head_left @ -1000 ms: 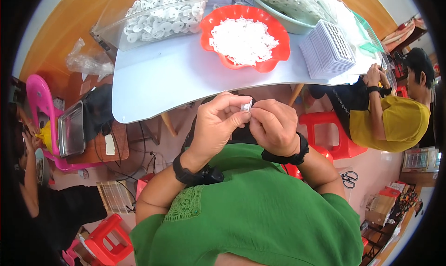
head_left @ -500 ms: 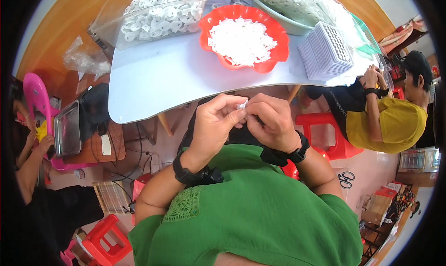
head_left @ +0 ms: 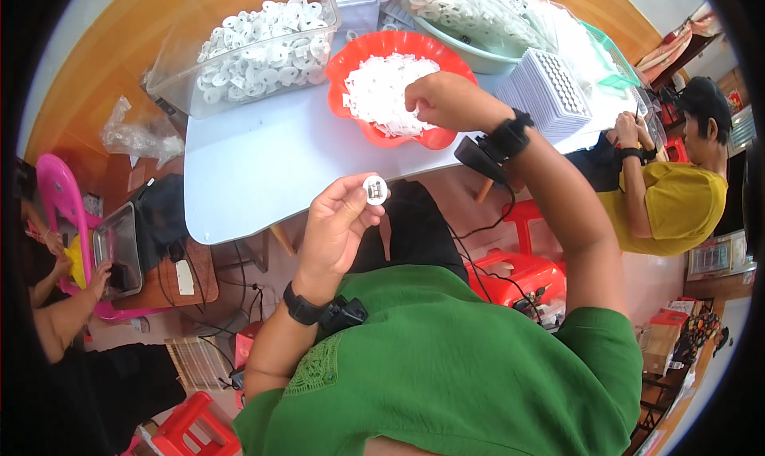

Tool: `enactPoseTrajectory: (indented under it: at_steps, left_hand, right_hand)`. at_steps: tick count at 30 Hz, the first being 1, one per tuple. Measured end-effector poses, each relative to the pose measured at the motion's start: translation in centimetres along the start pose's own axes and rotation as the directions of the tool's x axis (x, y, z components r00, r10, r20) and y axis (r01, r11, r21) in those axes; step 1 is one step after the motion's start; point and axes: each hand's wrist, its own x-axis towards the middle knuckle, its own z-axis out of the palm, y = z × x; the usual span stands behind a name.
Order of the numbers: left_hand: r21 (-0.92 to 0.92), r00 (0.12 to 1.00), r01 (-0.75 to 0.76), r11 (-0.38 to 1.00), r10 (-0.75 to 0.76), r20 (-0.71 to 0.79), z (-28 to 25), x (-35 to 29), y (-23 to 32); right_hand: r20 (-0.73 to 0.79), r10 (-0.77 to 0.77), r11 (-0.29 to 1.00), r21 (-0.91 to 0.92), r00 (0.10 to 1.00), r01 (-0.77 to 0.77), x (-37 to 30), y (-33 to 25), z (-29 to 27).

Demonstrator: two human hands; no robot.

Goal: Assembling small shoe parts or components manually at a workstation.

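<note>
My left hand [head_left: 337, 223] pinches a round white plastic piece [head_left: 375, 190] with a dark pattern in its middle, between thumb and fingers, in front of the table edge. Over at the red scalloped bowl [head_left: 339, 61], my right hand [head_left: 446, 101] reaches in, its fingers closed and pointing down into small white plastic pieces [head_left: 382, 89]. Whatever those fingertips grip is hidden. Similar round white pieces [head_left: 271, 45] fill a clear plastic bin [head_left: 179, 73] at the back left of the pale table [head_left: 239, 165].
Right of the bowl stands a stack of white trays [head_left: 546, 85]. Behind it is a pale green basin [head_left: 470, 53] with a bag of white parts. A person in a yellow shirt [head_left: 685, 205] sits at the right; another person's arm [head_left: 72, 308] shows at the left. Red stools [head_left: 518, 277] stand below.
My right hand has left my left hand and moved up into the red bowl. The left hand has shifted slightly left and down, now showing the round piece's face.
</note>
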Motion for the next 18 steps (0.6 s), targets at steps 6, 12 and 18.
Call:
enactPoseTrajectory:
  at_steps: [6,12,18]
  left_hand:
    - [-0.060,1.000,-0.013,0.998,0.012,-0.018,-0.9,0.3,0.7]
    - [-0.089,1.000,-0.015,0.996,0.013,-0.024,-1.1,0.3,0.6]
    - [-0.087,1.000,-0.022,0.996,0.023,0.015,-1.0,0.3,0.5]
  right_hand:
    - [0.190,-0.153,0.982,-0.078,0.970,0.171,2.9,0.9,1.4]
    - [0.186,-0.197,0.966,-0.130,0.963,0.222,3.4,1.1,1.5]
    - [0.053,-0.141,0.990,-0.018,0.989,0.142,2.5,1.1,-0.5]
